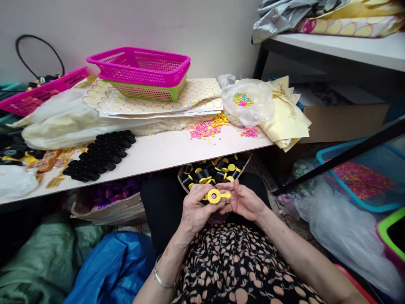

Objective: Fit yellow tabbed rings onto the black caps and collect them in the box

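My left hand (pixel 196 207) is closed around a yellow round piece (pixel 214 196) with a short handle and a small pink spot at its centre. The round face is turned up toward me, and whatever lies beneath it is hidden by my fingers. My right hand (pixel 248 202) is beside it, palm partly up and fingers loosely stretched out under the handle's tip. Just beyond both hands, a cardboard box (pixel 247 165) holds many black cylinders with yellow ends (pixel 207 173).
Black cups (pixel 101 154) stand in rows on the white table (pixel 158 148). Pink and yellow beads (pixel 204 129) lie loose near a clear bag (pixel 259 99). Stacked baskets (pixel 139 67) sit behind. At right are a dark slanting table leg (pixel 341 159) and a blue basket (pixel 373 207).
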Demonstrator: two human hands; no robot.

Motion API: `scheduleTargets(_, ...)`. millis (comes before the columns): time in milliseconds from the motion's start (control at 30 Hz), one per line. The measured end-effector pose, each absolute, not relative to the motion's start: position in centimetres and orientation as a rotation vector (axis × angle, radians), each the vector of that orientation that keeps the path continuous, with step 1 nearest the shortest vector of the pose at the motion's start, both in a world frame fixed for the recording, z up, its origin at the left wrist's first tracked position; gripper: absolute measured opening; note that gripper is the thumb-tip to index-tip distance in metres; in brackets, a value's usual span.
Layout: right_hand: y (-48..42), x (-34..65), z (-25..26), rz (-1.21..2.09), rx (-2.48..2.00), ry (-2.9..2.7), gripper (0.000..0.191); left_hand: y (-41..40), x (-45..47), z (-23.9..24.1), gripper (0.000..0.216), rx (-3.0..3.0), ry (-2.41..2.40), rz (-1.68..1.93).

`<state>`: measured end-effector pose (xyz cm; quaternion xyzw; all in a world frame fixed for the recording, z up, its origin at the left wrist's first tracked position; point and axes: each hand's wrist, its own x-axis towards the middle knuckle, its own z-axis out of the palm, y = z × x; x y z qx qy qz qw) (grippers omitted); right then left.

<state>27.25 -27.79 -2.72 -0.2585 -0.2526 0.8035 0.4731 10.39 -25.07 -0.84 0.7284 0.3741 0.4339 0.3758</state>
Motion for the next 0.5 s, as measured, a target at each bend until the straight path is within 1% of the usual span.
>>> scheduleTargets(167, -28.0, 26.9, -3.3, 1.969, -0.641, -0.675, 0.047, -25.5, 10.4, -0.4, 0.016, 2.086, 0.933, 1.054)
scheduleTargets(300, -27.9, 27.0, -2.8, 1.886, -0.783, -0.819, 0.044, -25.7, 10.6, -0.4, 0.015, 2.312, 0.876, 1.045)
scheduleTargets(500, -27.7, 28.1, -2.2, 1.865, -0.906, -1.021, 0.053, -26.4, 11.1, -0.7, 0.013, 2.465, 0.874, 0.972)
